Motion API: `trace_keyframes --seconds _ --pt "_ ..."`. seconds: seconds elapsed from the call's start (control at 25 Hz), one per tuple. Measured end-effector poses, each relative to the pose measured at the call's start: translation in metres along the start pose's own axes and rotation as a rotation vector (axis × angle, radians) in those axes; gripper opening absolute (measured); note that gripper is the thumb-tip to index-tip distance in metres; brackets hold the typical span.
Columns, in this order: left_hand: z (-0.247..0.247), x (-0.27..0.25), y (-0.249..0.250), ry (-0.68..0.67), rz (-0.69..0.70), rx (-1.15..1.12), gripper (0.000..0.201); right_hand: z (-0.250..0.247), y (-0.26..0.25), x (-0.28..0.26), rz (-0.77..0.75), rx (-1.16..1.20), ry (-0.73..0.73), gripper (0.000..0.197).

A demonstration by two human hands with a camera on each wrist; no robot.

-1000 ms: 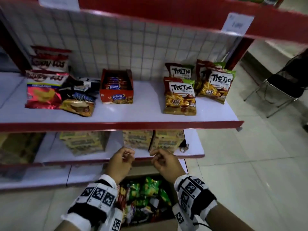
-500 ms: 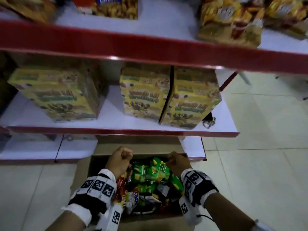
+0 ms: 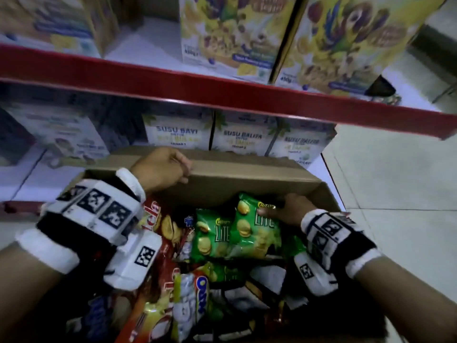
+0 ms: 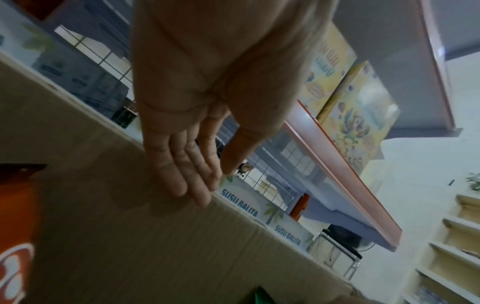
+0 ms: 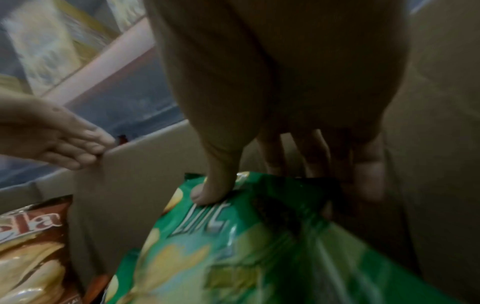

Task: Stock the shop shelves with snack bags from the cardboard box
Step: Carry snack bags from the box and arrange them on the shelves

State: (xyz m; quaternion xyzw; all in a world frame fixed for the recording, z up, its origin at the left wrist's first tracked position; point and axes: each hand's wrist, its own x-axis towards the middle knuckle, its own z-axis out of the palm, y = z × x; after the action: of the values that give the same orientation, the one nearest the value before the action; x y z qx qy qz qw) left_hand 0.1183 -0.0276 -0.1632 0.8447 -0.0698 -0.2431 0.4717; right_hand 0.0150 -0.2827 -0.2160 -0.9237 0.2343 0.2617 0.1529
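An open cardboard box point(image 3: 247, 174) on the floor holds several snack bags. My right hand point(image 3: 279, 211) pinches the top right corner of a green "Lite" chip bag point(image 3: 257, 233). In the right wrist view the thumb point(image 5: 207, 195) presses the green bag's point(image 5: 233, 246) front and the fingers point(image 5: 272, 156) go behind it. My left hand point(image 3: 183, 174) lies with straight fingers point(image 4: 192, 181) against the box's far flap point(image 4: 130, 226) and holds nothing. A second green bag point(image 3: 212, 236) lies just left of the held one.
A red chip bag point(image 3: 158, 219) and an Oreo pack point(image 3: 195, 298) lie in the box's left half. The red-edged shelf point(image 3: 222, 92) above carries cereal boxes point(image 3: 227, 35). Milk cartons point(image 3: 178, 134) stand on the bottom shelf behind the box. Tiled floor point(image 3: 395, 181) lies to the right.
The view dropped from the upper snack shelf to the box. Both hands came down; the right one took hold of the green bag, and the left one moved onto the far flap.
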Motion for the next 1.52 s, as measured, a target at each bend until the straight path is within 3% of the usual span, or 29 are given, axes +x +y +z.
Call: trace_keyframes --seconds 0.12,0.16,0.28,0.32,0.36,0.44,0.56,0.68,0.76,0.84,0.96,1.0,1.08,1.2,1.36,1.52 --pt "0.000 -0.007 0.001 0.022 0.098 0.102 0.012 -0.009 -0.009 -0.019 -0.108 0.007 0.050 0.075" --pt "0.000 -0.012 0.001 0.013 0.120 0.174 0.022 -0.014 -0.013 -0.031 -0.143 0.040 0.088 0.073" --pt "-0.008 -0.038 0.016 -0.087 0.208 0.353 0.091 -0.048 -0.031 -0.074 -0.285 0.221 0.240 0.062" --pt "-0.010 -0.049 0.025 -0.144 0.271 0.379 0.103 -0.063 -0.040 -0.088 -0.359 0.330 0.286 0.054" --pt "-0.011 -0.057 0.031 -0.187 0.342 0.357 0.101 -0.075 -0.051 -0.100 -0.442 0.435 0.333 0.049" --pt "-0.013 -0.069 0.039 -0.155 0.463 0.114 0.077 -0.096 -0.072 -0.114 -0.619 0.623 0.379 0.041" --pt "-0.025 -0.080 0.042 -0.176 0.428 -0.477 0.038 -0.108 -0.108 -0.121 -0.803 0.817 0.325 0.015" --pt "-0.058 -0.082 0.031 -0.076 0.417 -0.458 0.031 -0.091 -0.131 -0.109 -0.818 1.056 0.381 0.040" --pt "-0.082 -0.079 0.014 0.020 0.383 -0.450 0.025 -0.067 -0.136 -0.092 -0.724 1.293 0.252 0.060" --pt "-0.102 -0.078 -0.004 0.089 0.351 -0.418 0.024 -0.037 -0.137 -0.074 -0.608 1.198 0.077 0.057" --pt "-0.120 -0.080 -0.028 0.127 0.305 -0.377 0.022 0.018 -0.148 -0.046 -0.555 0.671 -0.146 0.024" --pt "-0.125 -0.081 -0.034 0.129 0.301 -0.360 0.021 0.034 -0.152 -0.038 -0.552 0.478 -0.156 0.027" --pt "-0.131 -0.083 -0.040 0.118 0.306 -0.355 0.020 0.056 -0.159 -0.029 -0.552 0.234 -0.157 0.058" --pt "-0.139 -0.083 -0.039 0.118 0.314 -0.397 0.030 0.068 -0.164 -0.022 -0.571 0.326 -0.280 0.083" --pt "-0.138 -0.083 -0.026 0.168 0.380 -0.481 0.040 0.053 -0.159 -0.034 -0.618 0.432 -0.381 0.050" --pt "-0.131 -0.080 -0.011 0.259 0.459 -0.644 0.044 -0.012 -0.137 -0.062 -0.716 0.683 -0.246 0.042"
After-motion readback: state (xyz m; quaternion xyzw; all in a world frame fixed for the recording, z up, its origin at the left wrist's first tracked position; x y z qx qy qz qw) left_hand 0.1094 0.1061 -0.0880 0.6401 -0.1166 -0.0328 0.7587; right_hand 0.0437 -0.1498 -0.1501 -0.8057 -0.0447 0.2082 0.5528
